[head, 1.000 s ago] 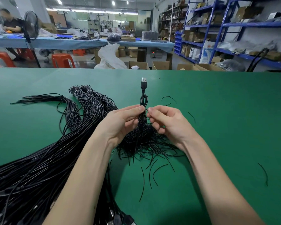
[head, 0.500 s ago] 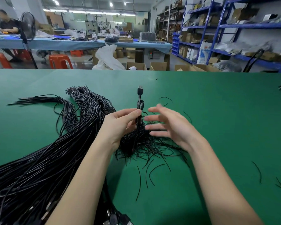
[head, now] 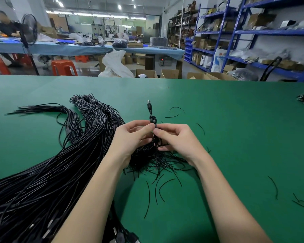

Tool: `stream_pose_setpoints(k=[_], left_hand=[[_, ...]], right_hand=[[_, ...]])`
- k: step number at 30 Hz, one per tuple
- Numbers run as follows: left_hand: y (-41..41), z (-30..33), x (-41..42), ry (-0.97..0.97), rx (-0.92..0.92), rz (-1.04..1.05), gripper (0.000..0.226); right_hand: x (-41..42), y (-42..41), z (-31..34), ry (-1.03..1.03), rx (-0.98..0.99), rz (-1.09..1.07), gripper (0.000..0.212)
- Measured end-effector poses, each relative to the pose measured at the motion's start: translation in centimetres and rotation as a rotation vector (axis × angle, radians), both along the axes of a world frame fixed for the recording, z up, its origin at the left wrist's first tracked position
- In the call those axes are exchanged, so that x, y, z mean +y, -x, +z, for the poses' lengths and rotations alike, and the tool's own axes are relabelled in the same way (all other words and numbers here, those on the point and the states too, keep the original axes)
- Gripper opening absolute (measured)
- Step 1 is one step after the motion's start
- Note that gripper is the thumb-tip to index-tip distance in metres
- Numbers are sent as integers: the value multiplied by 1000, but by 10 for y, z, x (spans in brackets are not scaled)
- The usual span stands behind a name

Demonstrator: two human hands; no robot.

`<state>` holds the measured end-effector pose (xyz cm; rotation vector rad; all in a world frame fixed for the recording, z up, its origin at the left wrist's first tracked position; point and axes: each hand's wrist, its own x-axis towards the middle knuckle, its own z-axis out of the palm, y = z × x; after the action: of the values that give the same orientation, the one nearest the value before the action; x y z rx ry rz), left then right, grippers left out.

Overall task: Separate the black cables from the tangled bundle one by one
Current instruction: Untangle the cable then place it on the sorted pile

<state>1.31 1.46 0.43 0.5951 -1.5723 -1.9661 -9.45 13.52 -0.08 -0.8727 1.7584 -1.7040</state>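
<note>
A thin black cable (head: 152,120), folded into a small loop and ended by a USB plug (head: 149,106) pointing to 12 o'clock, is pinched upright between the left hand (head: 132,135) and right hand (head: 174,137), both curled round it above the middle of the green surface (head: 235,128). A frayed tangle (head: 153,160) lies beneath the hands. At 9 o'clock, long glossy cable bundles (head: 63,155) are spread.
</note>
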Motion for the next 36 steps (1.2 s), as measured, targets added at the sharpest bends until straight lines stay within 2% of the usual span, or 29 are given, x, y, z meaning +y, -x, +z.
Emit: stream_pose_setpoints(k=[5, 9, 11, 13, 16, 17, 22, 26, 36], left_hand=[[1, -3, -2, 17, -11, 78, 20], [2, -4, -2, 126, -25, 162, 14], [1, -4, -3, 126, -19, 171, 14], [0, -3, -5, 84, 21, 155, 15], [0, -2, -7, 40, 38, 140, 13], [1, -3, -8, 53, 19, 143, 12], [0, -11, -17, 274, -170, 231, 11], [-2, -14, -18, 400, -247, 254, 8], [5, -21, -11, 696, -376, 202, 8]], right_hand=[[-4, -1, -1, -184, 393, -44, 29], [-12, -10, -5, -210, 601, -126, 11], [-15, -13, -7, -218, 669, -137, 9], [-18, -13, -8, -200, 666, -161, 13], [-18, -9, -10, -191, 625, -242, 31], [-17, -6, -11, -186, 608, -276, 30], [-3, 12, -19, -183, 558, -470, 15], [1, 23, -26, -142, 481, -596, 18], [10, 80, -43, -254, 392, -958, 12]])
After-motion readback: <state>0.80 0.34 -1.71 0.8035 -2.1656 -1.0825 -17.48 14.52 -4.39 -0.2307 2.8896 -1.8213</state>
